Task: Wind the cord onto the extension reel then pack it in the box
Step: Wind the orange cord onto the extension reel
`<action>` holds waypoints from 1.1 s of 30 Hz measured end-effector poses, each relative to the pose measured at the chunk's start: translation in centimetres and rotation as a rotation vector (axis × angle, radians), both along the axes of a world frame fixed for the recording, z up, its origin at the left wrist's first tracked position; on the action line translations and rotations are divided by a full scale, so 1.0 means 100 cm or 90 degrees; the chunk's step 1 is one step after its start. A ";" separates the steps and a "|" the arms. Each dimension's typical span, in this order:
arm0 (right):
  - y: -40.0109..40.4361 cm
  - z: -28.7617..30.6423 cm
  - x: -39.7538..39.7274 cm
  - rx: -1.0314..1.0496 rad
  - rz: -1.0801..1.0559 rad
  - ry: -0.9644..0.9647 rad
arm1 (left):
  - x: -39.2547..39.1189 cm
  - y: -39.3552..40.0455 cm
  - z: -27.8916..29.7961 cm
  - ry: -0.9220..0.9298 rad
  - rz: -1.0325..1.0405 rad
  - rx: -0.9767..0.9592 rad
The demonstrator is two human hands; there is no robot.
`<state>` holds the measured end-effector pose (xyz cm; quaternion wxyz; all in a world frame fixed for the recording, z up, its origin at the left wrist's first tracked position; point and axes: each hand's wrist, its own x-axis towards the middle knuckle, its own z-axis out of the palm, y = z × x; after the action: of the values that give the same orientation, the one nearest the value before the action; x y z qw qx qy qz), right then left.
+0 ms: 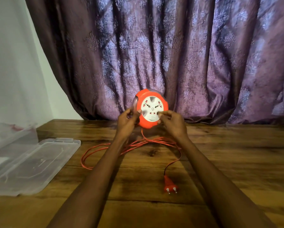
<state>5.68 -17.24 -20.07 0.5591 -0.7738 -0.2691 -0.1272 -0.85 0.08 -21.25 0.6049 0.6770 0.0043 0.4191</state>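
Orange extension reel (152, 108) is held upright above the far part of the wooden table (236, 162), its white socket face turned toward the camera. It is gripped at its left rim by the left hand (128, 119), fingers curled round the edge. The right hand (172, 122) is curled at the lower right of the white face, fingertips pinched on it; whether a winding knob is held there cannot be told.

Orange cord (129, 145) is seen dropping from the bottom of the reel and lying in loose loops on the table between the forearms, one long loop reaching out to the left. The plug (169, 184) lies flat on the table, nearer the camera, just right of centre, pins pointing toward the camera. How much cord is already wound inside the reel cannot be told.

A clear plastic box (8, 134) is seen at the left edge of the table, blurred, with a clear lid (34, 165) lying flat beside it, off the box. Purple patterned curtain (171, 55) hangs behind.

Progress is judged early: the reel is picked up and held ready for winding, but most of the cord appears unwound, plug included. Left to do: cord wound fully in, plug tucked, reel placed in the box, lid probably closed. A snag may be expected where the loops cross near the reel.
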 end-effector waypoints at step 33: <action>0.005 0.008 -0.003 0.211 0.157 0.369 | 0.000 -0.019 -0.002 0.040 0.095 0.149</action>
<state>5.34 -16.75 -19.22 0.7413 -0.6382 -0.1662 0.1245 -0.86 -1.82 -21.48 0.4888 0.7535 0.0249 0.4390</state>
